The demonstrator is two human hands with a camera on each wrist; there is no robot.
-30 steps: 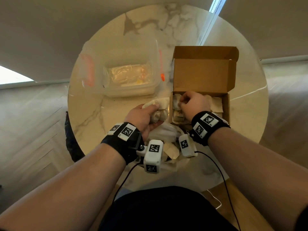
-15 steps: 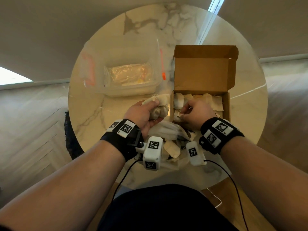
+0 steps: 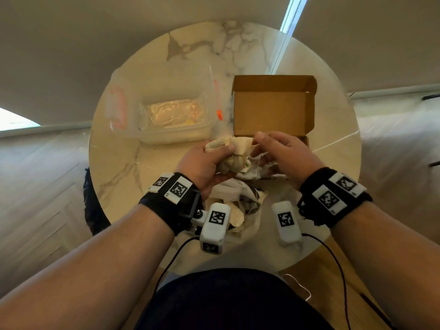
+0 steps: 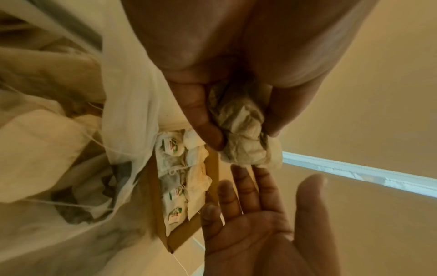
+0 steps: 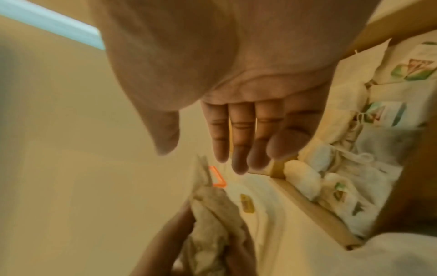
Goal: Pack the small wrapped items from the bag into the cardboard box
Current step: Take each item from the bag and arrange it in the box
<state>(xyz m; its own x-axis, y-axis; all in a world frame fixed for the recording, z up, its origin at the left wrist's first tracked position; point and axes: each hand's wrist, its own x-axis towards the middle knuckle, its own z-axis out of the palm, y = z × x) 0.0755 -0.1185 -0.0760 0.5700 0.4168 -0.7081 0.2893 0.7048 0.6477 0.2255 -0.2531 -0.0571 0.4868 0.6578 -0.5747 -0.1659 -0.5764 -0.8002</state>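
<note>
Your left hand (image 3: pixel 202 163) clutches a bunch of wrapped items (image 3: pixel 234 156) just left of the cardboard box (image 3: pixel 271 108), already holding several; your right hand (image 3: pixel 283 153) hovers with fingers straight beside it. Bag (image 3: pixel 238 201) lies near you.

A home room, by its look: a round marble-topped table (image 3: pixel 147 163) on herringbone wood flooring (image 3: pixel 40 186), plain walls with white baseboard (image 3: pixel 392 91).

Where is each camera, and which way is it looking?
Head: on the person's head, looking down at the table; both forearms show.
Left wrist: looks along the left hand gripping wrapped items.
Right wrist: looks along the open right hand.
All three views share the cardboard box and both hands.
</note>
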